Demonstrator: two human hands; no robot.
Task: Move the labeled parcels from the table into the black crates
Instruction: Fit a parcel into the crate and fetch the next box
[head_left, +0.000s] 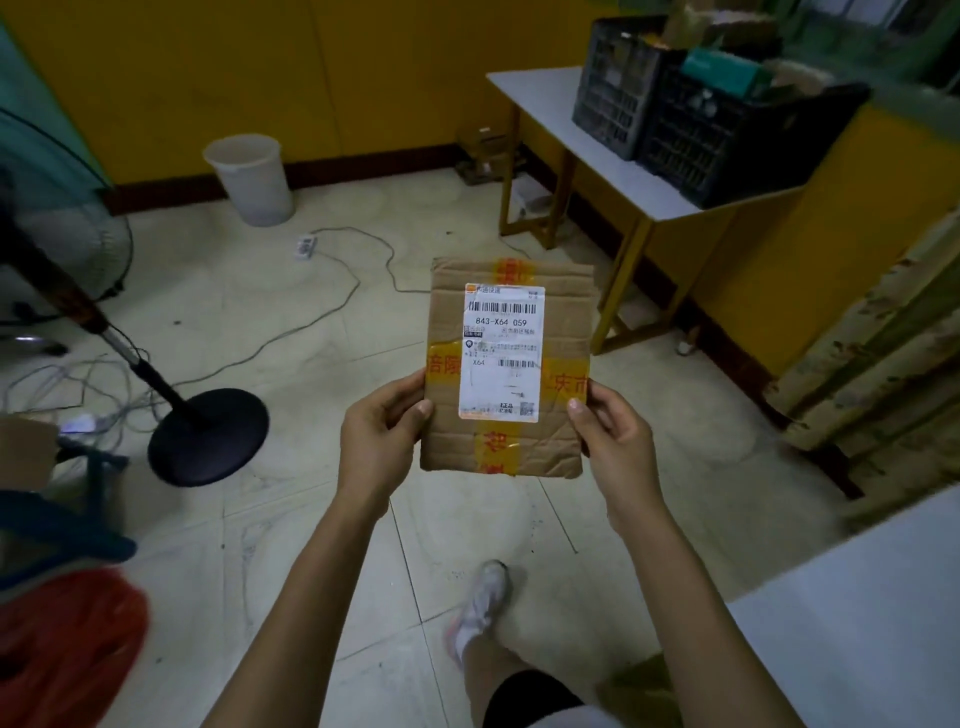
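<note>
I hold a flat brown cardboard parcel upright in front of me, over the floor. It has yellow tape and a white shipping label facing me. My left hand grips its lower left edge, thumb on the front. My right hand grips the lower right edge the same way. Two black crates stand on a white table at the far right: one crate behind, the other crate nearer, both holding parcels.
A fan with a round black base stands on the floor at left, with cables around it. A white bin is by the yellow wall. Another white table corner lies at lower right. My foot steps forward.
</note>
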